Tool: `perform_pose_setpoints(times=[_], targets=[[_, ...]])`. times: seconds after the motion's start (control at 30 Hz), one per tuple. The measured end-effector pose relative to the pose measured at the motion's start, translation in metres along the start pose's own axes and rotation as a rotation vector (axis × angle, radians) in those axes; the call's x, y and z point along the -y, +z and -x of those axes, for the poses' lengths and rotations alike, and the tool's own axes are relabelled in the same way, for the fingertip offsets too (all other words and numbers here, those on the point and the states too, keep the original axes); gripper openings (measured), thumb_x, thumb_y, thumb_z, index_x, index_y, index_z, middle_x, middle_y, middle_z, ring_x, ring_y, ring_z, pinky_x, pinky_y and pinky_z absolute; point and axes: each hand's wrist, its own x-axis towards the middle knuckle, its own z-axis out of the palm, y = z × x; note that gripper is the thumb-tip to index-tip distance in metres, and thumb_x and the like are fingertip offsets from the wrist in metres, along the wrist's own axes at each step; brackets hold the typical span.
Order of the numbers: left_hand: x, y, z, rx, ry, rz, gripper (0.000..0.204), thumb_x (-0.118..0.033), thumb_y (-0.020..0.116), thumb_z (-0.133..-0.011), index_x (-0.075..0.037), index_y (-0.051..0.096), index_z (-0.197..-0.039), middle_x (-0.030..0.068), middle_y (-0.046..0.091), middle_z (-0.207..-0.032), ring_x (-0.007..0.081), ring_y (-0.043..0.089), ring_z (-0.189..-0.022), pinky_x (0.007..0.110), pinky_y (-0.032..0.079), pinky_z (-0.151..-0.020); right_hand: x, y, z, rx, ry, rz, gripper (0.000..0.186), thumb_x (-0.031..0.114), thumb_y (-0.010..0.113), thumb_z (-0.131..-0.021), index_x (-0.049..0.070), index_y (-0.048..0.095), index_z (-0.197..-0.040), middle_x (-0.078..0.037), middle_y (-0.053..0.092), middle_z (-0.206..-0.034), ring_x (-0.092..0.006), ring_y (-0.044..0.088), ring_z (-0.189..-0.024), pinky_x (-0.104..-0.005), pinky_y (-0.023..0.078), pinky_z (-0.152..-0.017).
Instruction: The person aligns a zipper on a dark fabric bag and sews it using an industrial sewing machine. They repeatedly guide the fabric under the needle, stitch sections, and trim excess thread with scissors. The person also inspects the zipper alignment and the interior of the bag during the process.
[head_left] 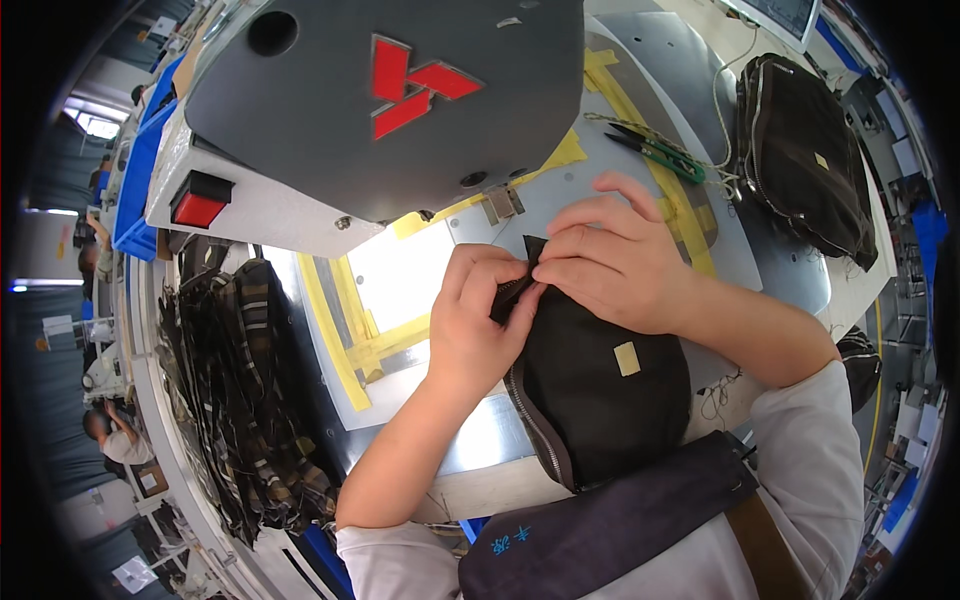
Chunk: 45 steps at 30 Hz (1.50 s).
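Note:
A black fabric bag piece (600, 410) with a curved zipper (535, 425) along its left edge lies in front of me, its near end by my lap. A small pale yellow patch (627, 359) sits on its face. My left hand (478, 310) is closed on the far left corner of the bag piece, thumb and fingers pinching the zipper edge. From the right, my right hand (622, 262) pinches the same corner between thumb and forefinger, its other fingers raised. The two hands' fingertips almost meet, and a dark tip of fabric stands up between them.
A grey sewing machine head (330, 130) rises just beyond my hands, its metal clamp (503, 204) close by. Green-handled thread snips (660, 155) lie beyond my right hand. Stacked black bag pieces (805, 160) are at right, striped fabric strips (250, 390) at left. Yellow tape (345, 330) marks the bed.

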Motion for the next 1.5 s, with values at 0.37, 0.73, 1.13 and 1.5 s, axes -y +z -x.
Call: perform_pose_setpoints(times=[0.37, 0.73, 1.13, 1.5], targets=[[0.001, -0.004, 0.002, 0.076, 0.299, -0.194, 0.03, -0.002, 0.075, -0.06, -0.008, 0.063, -0.087, 0.0036, 0.058, -0.091, 0.0189, 0.062, -0.07, 0.029, 0.05, -0.053, -0.005, -0.015, -0.019, 0.297, 0.483, -0.368, 0.015, 0.021, 0.069, -0.077, 0.007, 0.063, -0.081, -0.006, 0.063, -0.084, -0.0254, 0.059, -0.09, -0.0404, 0.043, -0.087], [0.0, -0.003, 0.0, 0.098, 0.441, -0.302, 0.018, -0.006, 0.066, -0.065, -0.005, 0.063, -0.083, 0.0037, 0.06, -0.087, 0.0164, 0.061, -0.071, 0.026, 0.047, -0.05, -0.009, -0.006, -0.022, 0.566, 0.416, -0.425, 0.013, 0.014, 0.061, -0.081, 0.002, 0.064, -0.08, -0.011, 0.063, -0.081, -0.0288, 0.059, -0.085, -0.0399, 0.043, -0.087], [0.0, -0.004, -0.002, 0.03, 0.42, -0.243, 0.022, -0.005, 0.068, -0.063, -0.007, 0.063, -0.084, 0.0037, 0.061, -0.084, 0.0183, 0.061, -0.069, 0.028, 0.047, -0.051, 0.002, -0.007, -0.024, 0.356, 0.333, -0.236, 0.009, 0.011, 0.062, -0.079, 0.003, 0.067, -0.077, -0.011, 0.062, -0.077, -0.028, 0.059, -0.077, -0.0393, 0.045, -0.08], [0.003, -0.005, 0.002, -0.112, 0.217, -0.131, 0.033, -0.003, 0.077, -0.056, -0.008, 0.062, -0.085, 0.0049, 0.057, -0.079, 0.0221, 0.058, -0.066, 0.031, 0.046, -0.051, 0.025, -0.015, 0.0, 0.065, 0.023, 0.114, 0.012, 0.012, 0.067, -0.074, 0.008, 0.068, -0.085, 0.0, 0.06, -0.083, -0.0146, 0.061, -0.081, -0.0446, 0.041, -0.093]])
